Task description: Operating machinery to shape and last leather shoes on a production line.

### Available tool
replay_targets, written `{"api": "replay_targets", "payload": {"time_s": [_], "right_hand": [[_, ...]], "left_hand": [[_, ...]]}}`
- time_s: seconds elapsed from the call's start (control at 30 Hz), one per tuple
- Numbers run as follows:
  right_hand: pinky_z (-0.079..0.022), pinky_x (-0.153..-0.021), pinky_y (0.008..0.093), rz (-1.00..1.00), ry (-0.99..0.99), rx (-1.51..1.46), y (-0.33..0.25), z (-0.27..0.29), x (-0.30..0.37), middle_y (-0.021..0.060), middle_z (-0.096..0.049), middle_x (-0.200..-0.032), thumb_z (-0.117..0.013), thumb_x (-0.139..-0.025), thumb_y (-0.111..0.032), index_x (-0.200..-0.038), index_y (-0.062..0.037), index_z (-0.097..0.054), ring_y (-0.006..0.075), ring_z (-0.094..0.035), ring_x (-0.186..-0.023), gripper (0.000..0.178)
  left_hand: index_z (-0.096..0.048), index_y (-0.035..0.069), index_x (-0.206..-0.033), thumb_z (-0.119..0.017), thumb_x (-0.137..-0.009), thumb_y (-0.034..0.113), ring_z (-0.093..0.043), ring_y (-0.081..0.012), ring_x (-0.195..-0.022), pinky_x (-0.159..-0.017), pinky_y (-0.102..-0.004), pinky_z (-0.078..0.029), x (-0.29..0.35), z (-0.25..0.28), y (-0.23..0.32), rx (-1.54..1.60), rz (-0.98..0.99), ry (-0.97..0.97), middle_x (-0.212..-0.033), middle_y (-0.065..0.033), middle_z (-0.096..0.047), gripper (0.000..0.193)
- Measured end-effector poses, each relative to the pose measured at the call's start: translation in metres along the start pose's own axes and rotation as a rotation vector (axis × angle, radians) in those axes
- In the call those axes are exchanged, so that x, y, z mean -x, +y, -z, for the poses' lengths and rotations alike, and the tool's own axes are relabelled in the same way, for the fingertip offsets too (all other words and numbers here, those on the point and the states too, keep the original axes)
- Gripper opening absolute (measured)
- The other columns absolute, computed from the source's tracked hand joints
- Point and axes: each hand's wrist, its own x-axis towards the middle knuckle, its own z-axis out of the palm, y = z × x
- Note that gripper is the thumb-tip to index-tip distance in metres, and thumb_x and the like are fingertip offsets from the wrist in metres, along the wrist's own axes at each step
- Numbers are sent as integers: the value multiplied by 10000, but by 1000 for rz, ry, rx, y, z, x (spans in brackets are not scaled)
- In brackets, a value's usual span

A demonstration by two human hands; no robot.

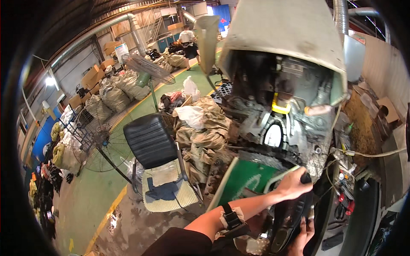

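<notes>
My left hand [294,184] reaches across from the lower edge, with a black strap [232,217] around the forearm. Its fingers close around the upper end of a long, shiny black leather shoe [292,217], whose lower part runs down to the bottom edge. Below, my right hand [302,234] has its fingers against the shoe's right side, gripping it. In front of both hands stands a large machine [282,25] with a pale hood. Inside its dark opening sit a yellow curved part [280,106] and a white, sole-shaped surface [274,135]. Neither hand touches these.
Left of the machine are a black-backed chair [149,141] with a dark cloth [162,191], piled sacks [205,128] and two fans [149,68]. A green panel [247,179] lies before the machine. Tools [344,205] and a cable [376,154] are at right. Another person [186,36] is far back.
</notes>
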Motion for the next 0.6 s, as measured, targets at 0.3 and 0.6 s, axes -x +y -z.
{"api": "replay_targets", "payload": {"time_s": [0.3,0.6], "right_hand": [[-514,-901,312,-182,-161,-200,26,-146,-67,79,-714,-1131,-759,-896,-67,-1248,32,-664,151,-651,-976,378],[-581,-769,309,-213,-99,-412,23,-213,-120,99,-714,-1071,-679,-950,-48,-1372,-1,-531,165,-697,-858,449]], "left_hand": [[-681,-36,-1021,-614,-981,448,-689,-253,-846,-762,-384,-511,-78,158,-42,56,254,135,-898,-182,-714,491],[-725,27,-1001,-691,-973,291,-660,-136,-786,-656,-283,-502,-19,151,-49,991,790,478,-930,-33,-719,268]]}}
